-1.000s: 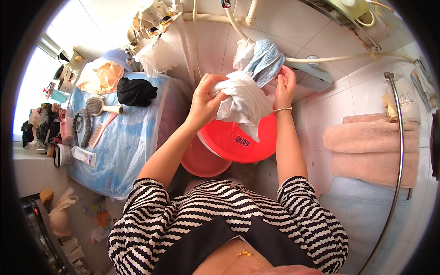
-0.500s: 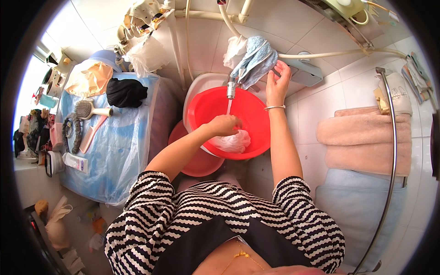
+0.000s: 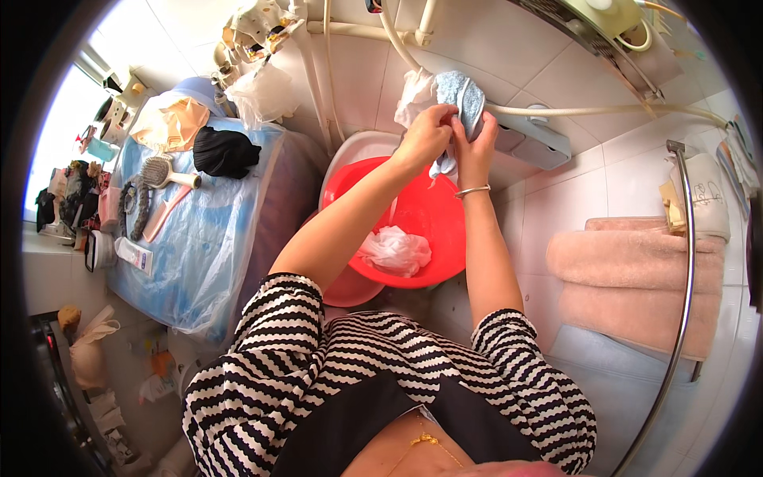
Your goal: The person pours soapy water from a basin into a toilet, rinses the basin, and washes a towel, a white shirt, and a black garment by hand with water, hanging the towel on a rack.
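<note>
A blue cloth [image 3: 461, 89] with a fuzzy texture hangs by the tap pipe, above the far side of the red basin [image 3: 442, 253]. My left hand [image 3: 427, 137] has its fingers closed at the cloth's near left edge. Close beside it, my right hand [image 3: 474, 148] grips the same cloth between thumb and fingers. A wet white cloth [image 3: 395, 251] lies bunched in the basin. The tap itself is hidden behind my left hand and forearm; a thin stream of water shows beside that forearm.
A plastic-covered surface [image 3: 214, 262] at left holds a hairbrush [image 3: 161, 172], a pink comb [image 3: 164, 215], a tube [image 3: 134, 256] and a black cloth [image 3: 226, 152]. Another red basin [image 3: 350, 292] sits underneath. At right, a metal rail [image 3: 682, 262] stands before peach towels [image 3: 620, 262].
My left hand has risen from the white cloth in the basin to the blue cloth. My right hand has closed on the blue cloth, which is now gathered narrower.
</note>
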`<action>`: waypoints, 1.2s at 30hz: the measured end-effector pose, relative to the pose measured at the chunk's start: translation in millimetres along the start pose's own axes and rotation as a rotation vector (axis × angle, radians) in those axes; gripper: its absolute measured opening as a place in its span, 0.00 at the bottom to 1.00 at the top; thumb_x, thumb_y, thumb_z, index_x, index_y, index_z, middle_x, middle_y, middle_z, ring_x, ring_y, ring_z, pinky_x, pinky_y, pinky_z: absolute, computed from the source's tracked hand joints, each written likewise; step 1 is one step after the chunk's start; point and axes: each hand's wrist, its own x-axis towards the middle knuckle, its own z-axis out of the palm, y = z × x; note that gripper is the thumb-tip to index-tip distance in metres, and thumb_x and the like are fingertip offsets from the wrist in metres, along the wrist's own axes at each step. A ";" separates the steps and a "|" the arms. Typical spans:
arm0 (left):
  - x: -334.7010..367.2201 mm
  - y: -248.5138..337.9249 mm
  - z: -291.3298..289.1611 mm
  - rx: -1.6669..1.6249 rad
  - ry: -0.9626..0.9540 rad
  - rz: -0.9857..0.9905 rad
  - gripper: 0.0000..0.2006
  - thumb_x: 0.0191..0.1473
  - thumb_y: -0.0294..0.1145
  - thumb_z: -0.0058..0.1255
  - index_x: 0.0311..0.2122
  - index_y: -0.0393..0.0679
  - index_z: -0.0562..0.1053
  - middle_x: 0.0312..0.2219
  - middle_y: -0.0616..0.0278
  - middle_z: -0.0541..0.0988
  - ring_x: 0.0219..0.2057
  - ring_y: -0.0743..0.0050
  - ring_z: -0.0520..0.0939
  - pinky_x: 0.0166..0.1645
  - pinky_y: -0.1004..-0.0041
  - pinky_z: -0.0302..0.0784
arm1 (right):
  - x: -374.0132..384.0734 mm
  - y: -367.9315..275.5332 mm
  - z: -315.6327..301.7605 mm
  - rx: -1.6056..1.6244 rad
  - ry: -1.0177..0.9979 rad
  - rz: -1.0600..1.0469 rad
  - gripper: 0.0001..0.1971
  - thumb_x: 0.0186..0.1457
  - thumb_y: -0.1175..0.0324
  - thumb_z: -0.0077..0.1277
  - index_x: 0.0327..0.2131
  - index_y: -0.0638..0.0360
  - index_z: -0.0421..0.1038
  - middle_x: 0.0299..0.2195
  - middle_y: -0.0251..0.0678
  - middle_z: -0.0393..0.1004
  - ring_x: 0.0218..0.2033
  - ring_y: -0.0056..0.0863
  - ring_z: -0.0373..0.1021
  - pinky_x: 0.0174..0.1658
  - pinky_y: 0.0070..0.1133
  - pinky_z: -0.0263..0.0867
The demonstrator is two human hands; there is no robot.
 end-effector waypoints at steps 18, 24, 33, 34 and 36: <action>48.4 18.7 -73.0 0.867 0.376 0.785 0.09 0.42 0.22 0.52 0.31 0.48 0.76 0.31 0.62 0.72 0.33 0.60 0.76 0.35 0.65 0.74 | 21.5 -13.8 -15.2 0.793 0.053 0.417 0.16 0.53 0.75 0.50 0.45 0.65 0.61 0.39 0.34 0.66 0.38 0.19 0.62 0.44 0.19 0.61; 17.0 27.6 -102.1 0.928 0.401 0.703 0.13 0.40 0.17 0.49 0.33 0.45 0.76 0.32 0.60 0.71 0.36 0.59 0.75 0.41 0.66 0.72 | 30.6 -29.7 -29.7 0.803 0.115 0.391 0.15 0.54 0.72 0.49 0.45 0.63 0.61 0.39 0.33 0.66 0.39 0.19 0.61 0.45 0.20 0.60; 20.4 15.8 -52.8 1.057 0.141 0.860 0.25 0.37 0.17 0.46 0.45 0.47 0.72 0.49 0.65 0.70 0.56 0.62 0.65 0.59 0.59 0.57 | 28.2 -24.9 -26.4 0.826 0.078 0.397 0.16 0.53 0.72 0.48 0.45 0.60 0.61 0.40 0.32 0.66 0.40 0.21 0.62 0.45 0.21 0.60; 28.2 8.4 -50.4 1.122 0.168 0.844 0.25 0.38 0.18 0.46 0.47 0.47 0.72 0.50 0.65 0.70 0.57 0.63 0.64 0.60 0.59 0.56 | 30.7 -28.1 -26.2 0.853 0.072 0.381 0.16 0.52 0.72 0.48 0.45 0.60 0.61 0.40 0.32 0.66 0.40 0.21 0.62 0.45 0.21 0.60; 33.4 0.2 -49.3 1.166 0.191 0.812 0.25 0.40 0.19 0.47 0.49 0.46 0.70 0.52 0.65 0.69 0.59 0.65 0.62 0.62 0.59 0.53 | 38.0 -42.5 -32.3 0.898 0.070 0.362 0.16 0.52 0.72 0.48 0.45 0.60 0.61 0.40 0.33 0.65 0.41 0.22 0.62 0.46 0.22 0.61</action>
